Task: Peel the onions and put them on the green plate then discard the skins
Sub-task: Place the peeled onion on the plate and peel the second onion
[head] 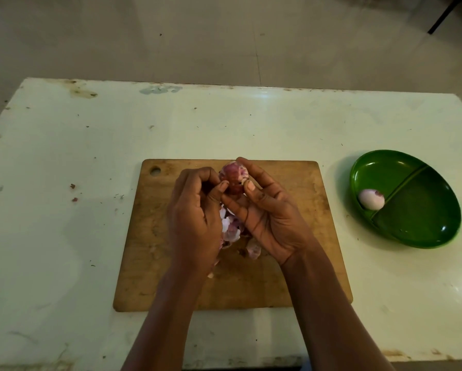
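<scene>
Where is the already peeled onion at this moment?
In the head view, the peeled onion lies on the right, in the far-left compartment of the green plate, beside its divider, right of the cutting board.

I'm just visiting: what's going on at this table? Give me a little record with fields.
Surface: worn white table
Board: rectangular wooden cutting board, pile of purple-white onion skins on it
Held: round red-skinned onion, gripped by left hand and right hand above the board
Plate: oval green divided plate, right of the board, one pale peeled onion in its left compartment
</scene>
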Motion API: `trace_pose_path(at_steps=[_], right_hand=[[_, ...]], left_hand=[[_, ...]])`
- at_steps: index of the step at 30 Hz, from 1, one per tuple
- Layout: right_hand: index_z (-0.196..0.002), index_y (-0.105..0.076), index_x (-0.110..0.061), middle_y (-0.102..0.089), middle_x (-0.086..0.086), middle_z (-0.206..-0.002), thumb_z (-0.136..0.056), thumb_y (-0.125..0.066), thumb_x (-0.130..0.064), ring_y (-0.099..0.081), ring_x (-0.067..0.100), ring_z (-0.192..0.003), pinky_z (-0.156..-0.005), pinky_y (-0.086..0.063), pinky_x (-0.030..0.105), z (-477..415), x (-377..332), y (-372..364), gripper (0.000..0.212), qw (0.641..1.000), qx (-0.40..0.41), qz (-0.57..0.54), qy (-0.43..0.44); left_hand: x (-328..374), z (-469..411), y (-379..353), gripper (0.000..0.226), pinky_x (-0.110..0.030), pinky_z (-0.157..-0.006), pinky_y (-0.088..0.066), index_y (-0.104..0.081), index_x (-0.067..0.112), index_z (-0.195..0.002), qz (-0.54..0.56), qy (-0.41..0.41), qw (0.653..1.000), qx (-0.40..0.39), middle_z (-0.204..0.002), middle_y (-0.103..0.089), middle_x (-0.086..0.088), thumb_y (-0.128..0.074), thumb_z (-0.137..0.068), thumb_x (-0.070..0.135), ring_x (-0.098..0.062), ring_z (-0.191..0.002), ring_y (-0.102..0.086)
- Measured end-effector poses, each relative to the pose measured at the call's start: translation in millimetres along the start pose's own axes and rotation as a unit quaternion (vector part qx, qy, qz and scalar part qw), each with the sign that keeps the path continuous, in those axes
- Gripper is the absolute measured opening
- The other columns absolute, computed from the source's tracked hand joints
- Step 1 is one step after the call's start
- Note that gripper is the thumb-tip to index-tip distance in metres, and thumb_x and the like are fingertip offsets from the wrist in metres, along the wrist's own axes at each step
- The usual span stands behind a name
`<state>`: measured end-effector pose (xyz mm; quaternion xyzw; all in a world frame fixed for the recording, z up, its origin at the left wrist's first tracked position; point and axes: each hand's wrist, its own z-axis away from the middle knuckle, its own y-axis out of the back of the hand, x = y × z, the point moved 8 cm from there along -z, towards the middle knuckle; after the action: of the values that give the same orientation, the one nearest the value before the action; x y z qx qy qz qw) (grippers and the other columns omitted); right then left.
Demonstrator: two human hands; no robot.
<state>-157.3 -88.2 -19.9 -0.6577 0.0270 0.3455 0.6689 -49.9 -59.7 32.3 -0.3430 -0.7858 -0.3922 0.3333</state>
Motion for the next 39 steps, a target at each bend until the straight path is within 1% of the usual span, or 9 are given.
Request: trace_pose_path(at_steps=[3, 6, 10, 15, 21, 26, 28, 31, 39], right_hand=[[-0.116, -0.063, 0.0, -0.064, 0.021, -0.118, -0.075, -0.065, -0.001, -0.065, 0.032, -0.107, -0.078, -0.058, 0.035, 1, -2, 1, 0.041, 0.999, 0.039, 0.0, 0.006], [-0.121, -0.053, 0.005, -0.066, 0.022, -0.111, -0.083, -0.052, -0.002, -0.067, 0.03, -0.101, -0.08, -0.058, 0.034, 2, -6, 6, 0.038, 0.997, 0.074, -0.017, 0.016], [-0.117, -0.054, 0.008, -0.06, 0.028, -0.119, -0.086, -0.052, -0.012, -0.067, 0.035, -0.1, -0.078, -0.059, 0.034, 2, -8, 17, 0.037, 0.99, 0.119, -0.074, 0.026], [-0.112, -0.058, 0.005, -0.065, 0.026, -0.109, -0.086, -0.051, -0.02, -0.07, 0.032, -0.09, -0.072, -0.06, 0.032, 1, -5, 20, 0.036, 0.989, 0.134, -0.063, 0.014], [-0.114, -0.061, 0.001, -0.065, 0.022, -0.108, -0.084, -0.054, -0.032, -0.069, 0.025, -0.087, -0.077, -0.06, 0.034, 0, 0, 24, 0.046, 0.99, 0.142, 0.004, -0.012], [-0.113, -0.069, -0.003, -0.066, 0.022, -0.11, -0.073, -0.073, -0.044, -0.065, 0.027, -0.094, -0.085, -0.056, 0.038, -1, 4, 27, 0.057, 0.988, 0.137, 0.068, -0.024], [-0.11, -0.07, -0.004, -0.067, 0.02, -0.107, -0.077, -0.069, -0.041, -0.064, 0.026, -0.092, -0.082, -0.057, 0.037, 0, 5, 27, 0.05, 0.987, 0.138, 0.078, -0.027], [-0.116, -0.062, 0.0, -0.067, 0.019, -0.105, -0.084, -0.054, -0.035, -0.064, 0.027, -0.094, -0.081, -0.057, 0.036, 1, 3, 25, 0.048, 0.985, 0.139, 0.092, -0.036], [-0.114, -0.06, 0.003, -0.069, 0.016, -0.102, -0.083, -0.054, -0.028, -0.07, 0.022, -0.087, -0.073, -0.06, 0.031, 2, 0, 18, 0.045, 0.99, 0.117, 0.082, -0.02]], left_hand=[[4, 2, 1, 0.015, -0.004, -0.071, -0.042, -0.059, -0.002, -0.092, -0.022, -0.019, 0.999, 0.023, -0.089, -0.055, -0.002, -0.051, -0.091, 0.01, -0.003, -0.082, -0.049], [4, 2, 0, 0.01, -0.007, -0.073, -0.044, -0.059, 0.001, -0.096, 0.008, 0.001, 1.0, 0.022, -0.093, -0.059, -0.001, -0.053, -0.093, 0.008, -0.005, -0.084, -0.055], [-5, 1, 8, 0.008, -0.013, -0.067, -0.051, -0.055, 0.014, -0.094, 0.067, 0.077, 0.993, 0.057, -0.087, -0.062, 0.011, -0.06, -0.09, 0.01, -0.006, -0.08, -0.065], [-8, 1, 7, 0.01, -0.005, -0.063, -0.045, -0.062, 0.014, -0.091, 0.06, 0.097, 0.993, 0.039, -0.084, -0.062, 0.016, -0.068, -0.084, 0.009, 0.006, -0.078, -0.061], [1, 1, 0, 0.024, -0.007, -0.074, -0.046, -0.069, 0.005, -0.091, 0.034, 0.026, 0.999, 0.004, -0.09, -0.067, -0.003, -0.064, -0.083, 0.028, -0.008, -0.084, -0.061], [3, -1, 2, 0.028, -0.005, -0.076, -0.044, -0.067, 0.003, -0.1, 0.046, 0.025, 0.999, 0.009, -0.099, -0.066, -0.005, -0.074, -0.08, 0.021, 0.006, -0.092, -0.058], [3, -1, 1, 0.026, -0.005, -0.077, -0.044, -0.068, 0.002, -0.1, 0.044, 0.016, 0.999, 0.01, -0.099, -0.066, -0.008, -0.073, -0.079, 0.016, 0.003, -0.093, -0.059], [5, -1, 2, 0.022, -0.004, -0.075, -0.043, -0.068, 0.003, -0.096, 0.036, 0.006, 0.999, 0.015, -0.095, -0.065, -0.007, -0.075, -0.076, 0.01, 0.01, -0.091, -0.056], [2, -2, 5, 0.019, -0.003, -0.068, -0.044, -0.062, 0.014, -0.087, 0.064, 0.034, 0.997, 0.029, -0.087, -0.062, -0.001, -0.074, -0.076, 0.004, 0.01, -0.083, -0.058]])
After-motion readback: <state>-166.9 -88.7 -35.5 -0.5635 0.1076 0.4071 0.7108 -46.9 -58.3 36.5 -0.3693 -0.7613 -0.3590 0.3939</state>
